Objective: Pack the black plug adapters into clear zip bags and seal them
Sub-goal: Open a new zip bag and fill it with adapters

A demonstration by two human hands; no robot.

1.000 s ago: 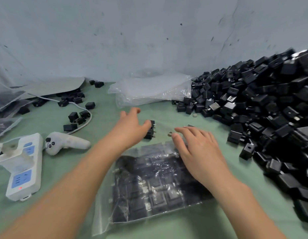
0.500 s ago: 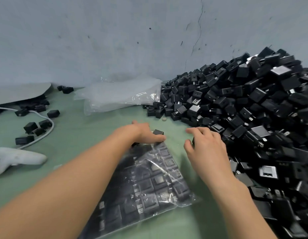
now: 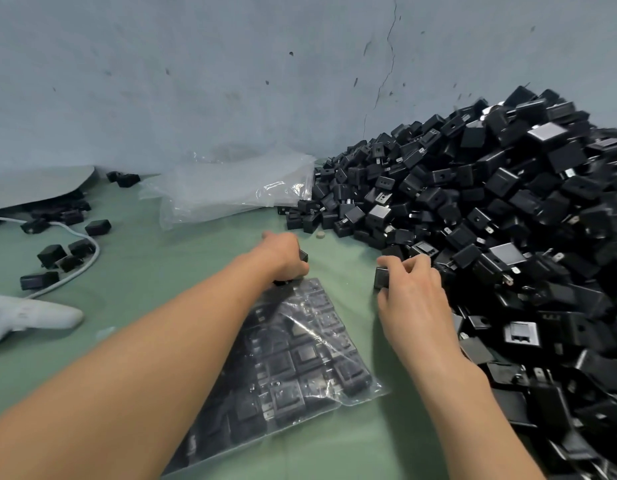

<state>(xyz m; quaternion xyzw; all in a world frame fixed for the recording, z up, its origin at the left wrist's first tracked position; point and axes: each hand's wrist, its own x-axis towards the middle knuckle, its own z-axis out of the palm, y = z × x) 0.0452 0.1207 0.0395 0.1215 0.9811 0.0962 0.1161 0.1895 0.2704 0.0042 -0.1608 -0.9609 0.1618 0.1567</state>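
A clear zip bag (image 3: 293, 362) filled with rows of black plug adapters lies flat on the green table in front of me. My left hand (image 3: 283, 258) is closed around a black adapter (image 3: 303, 255) right at the bag's far end. My right hand (image 3: 411, 289) grips another black adapter (image 3: 381, 278) at the foot of a big heap of loose black adapters (image 3: 490, 209) that fills the right side. Most of the left hand's adapter is hidden by the fingers.
A stack of unused clear bags (image 3: 234, 188) lies against the wall behind the hands. At the left are several stray adapters (image 3: 51, 256), a white cable (image 3: 82, 268) and a white handheld controller (image 3: 30, 318). Another plastic sheet (image 3: 33, 185) lies at the far left.
The view has swung to the right, toward the heap. My left hand closed on an adapter at the bag's far end. My right hand moved to the heap and picked up an adapter.
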